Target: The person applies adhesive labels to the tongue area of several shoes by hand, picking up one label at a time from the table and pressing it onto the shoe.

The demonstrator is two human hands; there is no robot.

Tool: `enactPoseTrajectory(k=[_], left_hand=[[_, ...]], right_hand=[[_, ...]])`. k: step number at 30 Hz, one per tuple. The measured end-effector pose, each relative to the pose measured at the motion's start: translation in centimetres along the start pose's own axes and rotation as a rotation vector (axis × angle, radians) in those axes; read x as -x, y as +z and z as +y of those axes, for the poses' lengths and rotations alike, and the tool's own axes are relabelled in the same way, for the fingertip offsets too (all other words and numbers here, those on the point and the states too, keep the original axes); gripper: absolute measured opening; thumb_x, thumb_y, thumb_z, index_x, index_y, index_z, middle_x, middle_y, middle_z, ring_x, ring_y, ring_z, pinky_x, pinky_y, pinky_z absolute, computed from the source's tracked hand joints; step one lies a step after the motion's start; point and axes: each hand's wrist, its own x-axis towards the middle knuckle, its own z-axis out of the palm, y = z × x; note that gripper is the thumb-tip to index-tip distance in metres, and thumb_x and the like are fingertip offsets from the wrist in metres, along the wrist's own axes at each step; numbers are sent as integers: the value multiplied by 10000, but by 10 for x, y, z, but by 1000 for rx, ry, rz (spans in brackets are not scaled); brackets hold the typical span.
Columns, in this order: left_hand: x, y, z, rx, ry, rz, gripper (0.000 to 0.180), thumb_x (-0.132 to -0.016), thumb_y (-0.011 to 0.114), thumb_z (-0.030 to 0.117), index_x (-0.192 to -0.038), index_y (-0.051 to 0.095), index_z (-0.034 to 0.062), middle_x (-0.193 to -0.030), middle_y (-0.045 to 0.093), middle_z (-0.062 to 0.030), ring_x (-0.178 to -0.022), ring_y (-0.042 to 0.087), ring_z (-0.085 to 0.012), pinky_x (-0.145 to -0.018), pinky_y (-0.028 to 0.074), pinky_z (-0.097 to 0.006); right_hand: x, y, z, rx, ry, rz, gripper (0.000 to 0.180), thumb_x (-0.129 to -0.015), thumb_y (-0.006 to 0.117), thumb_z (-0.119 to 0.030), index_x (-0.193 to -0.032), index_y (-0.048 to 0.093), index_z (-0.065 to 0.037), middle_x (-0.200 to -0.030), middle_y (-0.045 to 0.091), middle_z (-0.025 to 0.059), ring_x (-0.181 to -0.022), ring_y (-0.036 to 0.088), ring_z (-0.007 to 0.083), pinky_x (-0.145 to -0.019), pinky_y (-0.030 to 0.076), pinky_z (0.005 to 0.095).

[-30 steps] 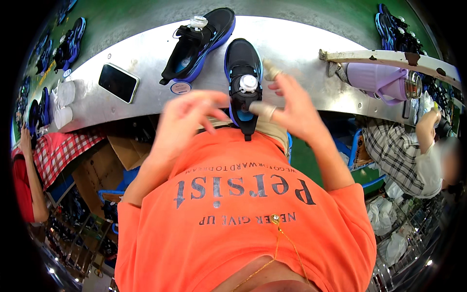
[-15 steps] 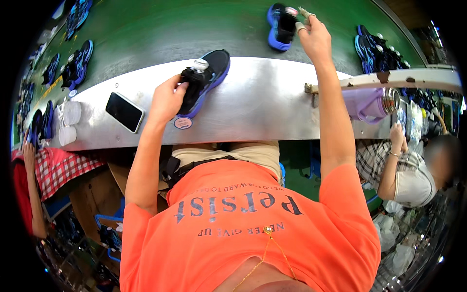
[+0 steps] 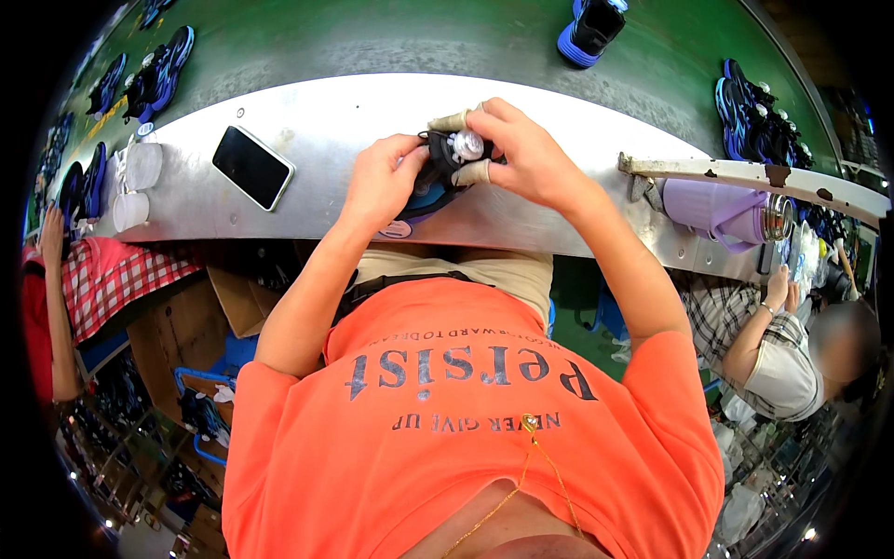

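- The shoe [image 3: 430, 201] is held low over the near edge of the counter [image 3: 321, 112], in front of the body, mostly covered by the hands.
- Its collar is pinched between thumb and fingers of the left hand [image 3: 384, 182].
- Its clear dial [image 3: 467, 144] is flanked by the thumb and a finger of the right hand [image 3: 526, 154], by which the shoe is grasped; both digits are capped with beige covers [image 3: 472, 173].
- A round label [image 3: 396, 229] is seen beside the shoe, below the left wrist; its print is too small to be read.
- Dark lettering [image 3: 466, 373] is printed in three lines across the orange shirt [image 3: 466, 466], seen upside down.
- A phone [image 3: 253, 168], its screen dark, is laid to the left.
- Two clear containers [image 3: 142, 166] are placed farther left.
- A lilac bottle [image 3: 712, 210] is laid to the right, partly under a chipped white bar [image 3: 754, 170].
- Beyond the counter, another shoe [image 3: 591, 35] is carried on the green surface [image 3: 438, 42].
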Motion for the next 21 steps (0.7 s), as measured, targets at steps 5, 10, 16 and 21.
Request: enactPoseTrajectory(k=[5,10,16,21], left_hand=[[-4,5,6,48,-65,30,206,-880,561,124,-1018,644,-4,-845,676,-79,-785,599,-125,-738,467,-272],[4,18,3,102,-62,126,195,-864,580,131,-1001,659,17,-841,681,-68,-776,605,-129,-726,472,-276],[2,16,19,58,-53,138,181,-876,587,152,-917,641,-16,-791,660,-60,-741,588,-118,-708,463,-269],[25,-9,38,103,-110,-140,262,-893,587,227,-738,617,17,-671,586,2,-651,509,-72,-578,394,-251]], right_hand=[[10,-8,-7,144,-25,-104,391,-666,732,-140,-1027,589,-102,-879,520,100,-873,536,312,-687,459,373],[2,-2,-9,9,70,4,464,-632,769,-120,-1069,613,-134,-869,497,83,-770,544,250,-670,468,326],[17,-1,-30,260,85,-72,395,-658,729,-107,-1013,560,-145,-842,540,82,-781,580,308,-638,473,405],[24,16,-10,185,55,40,438,-639,746,-145,-1039,569,-151,-858,558,104,-847,580,315,-684,493,411]])
